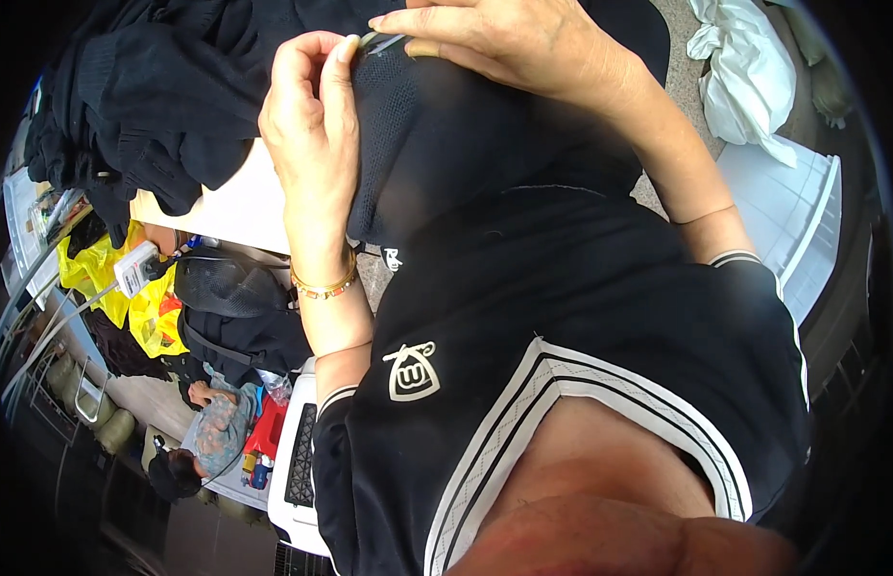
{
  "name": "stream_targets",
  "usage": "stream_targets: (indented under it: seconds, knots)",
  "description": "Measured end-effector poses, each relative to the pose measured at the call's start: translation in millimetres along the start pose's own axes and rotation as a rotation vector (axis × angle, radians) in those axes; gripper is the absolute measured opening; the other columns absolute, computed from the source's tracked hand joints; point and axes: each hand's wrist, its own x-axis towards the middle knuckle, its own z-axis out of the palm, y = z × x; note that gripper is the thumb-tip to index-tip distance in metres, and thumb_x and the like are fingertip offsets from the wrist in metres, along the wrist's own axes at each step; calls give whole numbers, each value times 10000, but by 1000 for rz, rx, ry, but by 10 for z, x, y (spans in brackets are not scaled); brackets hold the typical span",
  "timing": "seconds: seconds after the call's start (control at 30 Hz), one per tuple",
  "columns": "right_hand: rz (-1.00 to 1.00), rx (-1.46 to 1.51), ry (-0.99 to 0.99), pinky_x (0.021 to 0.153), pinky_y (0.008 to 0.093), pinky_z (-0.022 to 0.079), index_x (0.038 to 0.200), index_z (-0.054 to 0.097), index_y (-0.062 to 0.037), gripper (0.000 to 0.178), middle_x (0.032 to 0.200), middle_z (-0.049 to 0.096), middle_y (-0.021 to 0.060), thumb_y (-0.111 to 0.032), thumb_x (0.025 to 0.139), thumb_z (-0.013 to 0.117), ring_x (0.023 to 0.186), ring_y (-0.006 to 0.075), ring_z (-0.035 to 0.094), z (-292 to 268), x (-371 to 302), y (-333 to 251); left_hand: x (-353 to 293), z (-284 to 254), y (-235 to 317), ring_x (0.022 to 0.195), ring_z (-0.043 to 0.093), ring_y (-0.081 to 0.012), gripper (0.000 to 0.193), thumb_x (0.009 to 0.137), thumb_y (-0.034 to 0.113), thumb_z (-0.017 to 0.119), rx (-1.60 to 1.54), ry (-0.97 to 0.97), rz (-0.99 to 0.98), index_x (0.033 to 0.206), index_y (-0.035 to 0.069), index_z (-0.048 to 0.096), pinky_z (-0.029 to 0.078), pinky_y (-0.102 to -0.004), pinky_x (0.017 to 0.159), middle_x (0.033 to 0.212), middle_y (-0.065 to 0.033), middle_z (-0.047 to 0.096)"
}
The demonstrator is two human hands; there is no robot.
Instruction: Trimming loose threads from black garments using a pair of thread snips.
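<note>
A piece of black knitted fabric (394, 115) hangs across my lap, its upper edge at my fingertips. My left hand (310, 134) is closed, thumb and forefinger pinched on that edge. On the other side of the same spot, my right hand (509, 43) has its fingers closed together over the edge. Between the two sets of fingertips shows a thin pale strip (381, 41), too small to name. More black knitwear (168, 86) is heaped to the left, partly over a pale table top (245, 206).
Yellow plastic bags (106, 274), a white plug box (134, 269) with cables and a black mesh-covered bag (230, 283) are at the left. Farther down that side another person (221, 432) sits by a red container (266, 427). At right, a white bag (744, 72) lies near a pale plastic bin (792, 202).
</note>
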Motion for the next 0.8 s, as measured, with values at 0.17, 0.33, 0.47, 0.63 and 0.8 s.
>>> stream_targets:
  seconds: [0.17, 0.33, 0.47, 0.63, 0.8]
  knots:
    - [-20, 82, -72, 589, 330, 477, 959, 651, -93, 209, 796, 546, 54, -196, 778, 672, 739, 231, 577, -3, 4, 101, 24, 3, -9, 662, 606, -112, 95, 909, 111, 628, -1, -25, 49, 956, 30, 610, 478, -217, 592, 765, -59, 642]
    - [-40, 80, -246, 618, 357, 479, 981, 656, -98, 206, 814, 553, 65, -197, 800, 658, 749, 261, 579, -87, 111, 149, 39, -25, -13, 653, 601, -111, 92, 915, 115, 620, 35, -51, 50, 953, 31, 612, 476, -219, 589, 755, -57, 639]
    - [-138, 201, -79, 620, 362, 479, 977, 662, -98, 201, 818, 559, 64, -190, 798, 661, 746, 261, 578, 22, 30, 250, 41, -11, 32, 670, 610, -109, 100, 923, 126, 610, 20, -59, 3, 948, 29, 613, 485, -217, 607, 759, -50, 641]
    - [-93, 111, -58, 606, 347, 484, 974, 666, -90, 192, 804, 574, 59, -170, 799, 666, 739, 258, 586, 37, 25, 111, -3, -62, 33, 737, 641, -108, 114, 949, 113, 562, -116, -10, -51, 935, 7, 602, 507, -216, 689, 810, -63, 668]
    - [406, 679, -64, 574, 249, 422, 1141, 601, -33, 399, 724, 512, 54, -128, 784, 752, 630, 111, 490, -74, -51, -17, -145, -494, 19, 930, 616, -132, 180, 953, 109, 556, -250, 206, -130, 1095, 0, 538, 493, -248, 844, 1035, -94, 645]
